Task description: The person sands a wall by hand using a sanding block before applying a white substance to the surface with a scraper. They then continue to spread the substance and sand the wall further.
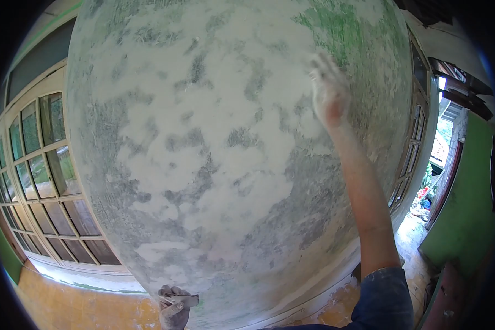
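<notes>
A: We had the wall (pixel 214 154) filling nearly the whole view, straight in front of us. Patchy white filler over grey, some green paint showing at the upper right. Dusty all over.

B: Where were our hands?

A: Right hand (pixel 329 91) was up high on the wall, arm at full stretch, fingers apart and laid flat against the surface near the green patch. We could not tell whether anything sat under the palm; the hand was blurred and coated white.

B: Left?

A: Left hand (pixel 175 308) was low at the bottom edge of the view, closed around a small flat pale piece (pixel 180 300), possibly folded abrasive paper. We couldn't confirm what it was. It sat close to the wall's lower part; contact not clear.

B: Risks?

A: Our read: with the arm that extended, a slip on the loose dust could have scraped the knuckles or pulled us off balance. Uneven pressure could have gouged the soft white patches. Dust falling toward the face from overhead was likely too.

B: Surroundings?

A: Glazed door panels (pixel 44 181) to the left, orange floor tiles (pixel 82 308) below, a green side wall (pixel 467 220) far right. Blue sleeve (pixel 382 297) rolled at the right elbow.
</notes>
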The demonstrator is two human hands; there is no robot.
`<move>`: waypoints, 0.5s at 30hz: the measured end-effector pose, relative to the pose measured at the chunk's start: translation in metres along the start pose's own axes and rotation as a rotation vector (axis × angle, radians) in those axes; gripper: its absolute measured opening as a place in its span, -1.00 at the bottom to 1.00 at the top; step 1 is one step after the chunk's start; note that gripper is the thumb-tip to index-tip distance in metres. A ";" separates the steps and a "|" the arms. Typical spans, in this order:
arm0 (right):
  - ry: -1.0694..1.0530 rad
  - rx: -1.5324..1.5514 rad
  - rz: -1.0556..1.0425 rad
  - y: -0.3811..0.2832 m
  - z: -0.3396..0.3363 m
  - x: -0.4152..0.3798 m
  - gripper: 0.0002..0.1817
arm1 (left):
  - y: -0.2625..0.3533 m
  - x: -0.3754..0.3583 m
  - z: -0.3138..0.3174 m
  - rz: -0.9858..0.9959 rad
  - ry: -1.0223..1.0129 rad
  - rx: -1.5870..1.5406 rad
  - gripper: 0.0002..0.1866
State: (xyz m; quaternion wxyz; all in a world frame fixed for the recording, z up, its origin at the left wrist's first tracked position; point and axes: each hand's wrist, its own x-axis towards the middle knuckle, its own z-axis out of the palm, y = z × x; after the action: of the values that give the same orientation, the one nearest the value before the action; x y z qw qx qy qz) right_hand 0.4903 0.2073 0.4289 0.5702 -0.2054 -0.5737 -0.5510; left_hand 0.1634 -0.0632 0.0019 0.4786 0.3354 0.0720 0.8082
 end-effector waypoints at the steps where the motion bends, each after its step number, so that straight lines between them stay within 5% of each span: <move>1: -0.006 0.071 0.095 0.013 0.004 0.002 -0.74 | 0.000 -0.001 -0.003 -0.002 0.000 -0.001 -0.46; 5: 0.056 0.024 0.288 0.000 0.016 -0.007 -0.74 | -0.001 -0.010 0.006 -0.046 0.005 0.004 -0.45; 7: -0.037 0.039 -0.037 -0.023 -0.001 -0.011 -0.74 | 0.000 -0.013 0.012 -0.004 0.041 -0.040 -0.44; 11: -0.004 -0.115 0.002 0.017 0.007 -0.003 -0.75 | 0.011 -0.012 0.008 -0.045 0.053 0.112 -0.51; 13: -0.009 0.071 0.336 0.013 0.010 -0.001 -0.75 | 0.012 -0.013 0.014 -0.052 0.058 0.190 -0.54; 14: -0.008 0.070 0.340 -0.001 0.006 -0.002 -0.75 | 0.012 -0.013 0.024 0.000 0.127 0.203 -0.55; 15: -0.031 0.036 0.118 -0.020 -0.005 -0.006 -0.76 | 0.013 -0.010 0.032 0.053 0.198 0.216 -0.56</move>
State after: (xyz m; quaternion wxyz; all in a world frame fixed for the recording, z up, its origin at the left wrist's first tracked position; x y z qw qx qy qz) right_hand 0.4766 0.1995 0.4139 0.5964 -0.2370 -0.5792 -0.5026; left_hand 0.1767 -0.0845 0.0268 0.4086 0.3053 0.1966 0.8374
